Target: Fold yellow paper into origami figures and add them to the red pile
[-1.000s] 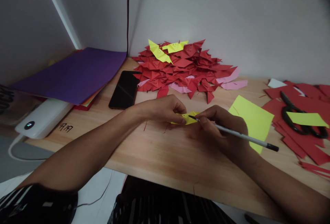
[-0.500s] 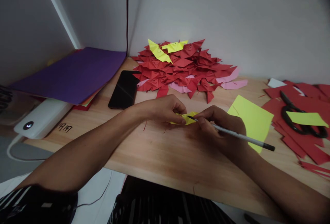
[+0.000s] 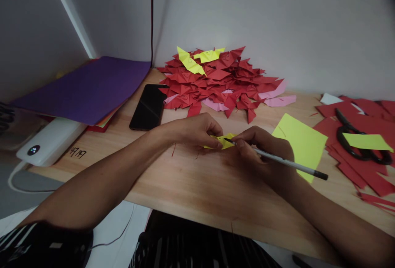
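My left hand [image 3: 202,130] pinches a small folded yellow paper piece [image 3: 227,144] against the wooden table. Part of the paper is hidden under its fingers. In my right hand [image 3: 262,148] is a pen [image 3: 293,164] with a pale barrel and a black end, its tip touching or very close to the yellow paper. Behind both hands lies a heap of folded red paper pieces [image 3: 216,74], with a few pink ones among them. Two folded yellow pieces [image 3: 191,62] rest on top, bearing small dark dots.
A yellow sheet [image 3: 302,144] lies beside my right hand. Farther right, black-handled scissors [image 3: 348,140] sit on red paper scraps [image 3: 370,173] under a yellow strip [image 3: 367,141]. To the left are a black phone [image 3: 148,107], purple paper [image 3: 92,87] and a white power bank [image 3: 51,140].
Almost nothing differs. The pen's black end has shifted very slightly left and up, while its tip stays at the yellow paper. My left hand has not visibly moved.
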